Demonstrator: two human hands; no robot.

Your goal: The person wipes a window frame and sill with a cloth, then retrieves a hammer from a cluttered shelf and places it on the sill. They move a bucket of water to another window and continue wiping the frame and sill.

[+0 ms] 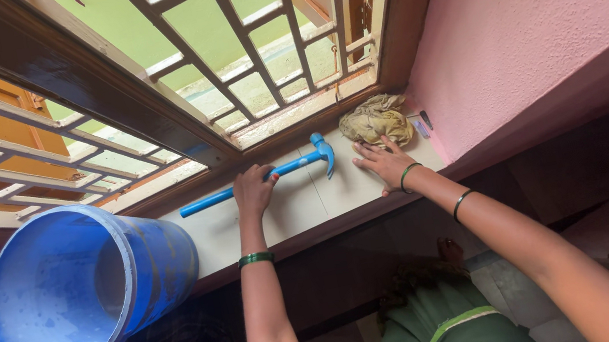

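**Both hands up on the window sill**

Nearest me, the blue bucket (91,284) lies on its side at my left, mouth facing me. Up on the sill (302,205), my left hand (254,190) has its grip clenched around the handle of the blue hammer (272,173), which lies flat, head pointing right. My right hand (384,163) is released, palm flat, fingers spread, just below the crumpled yellow cloth (377,121). Beyond, the window grille (215,45).
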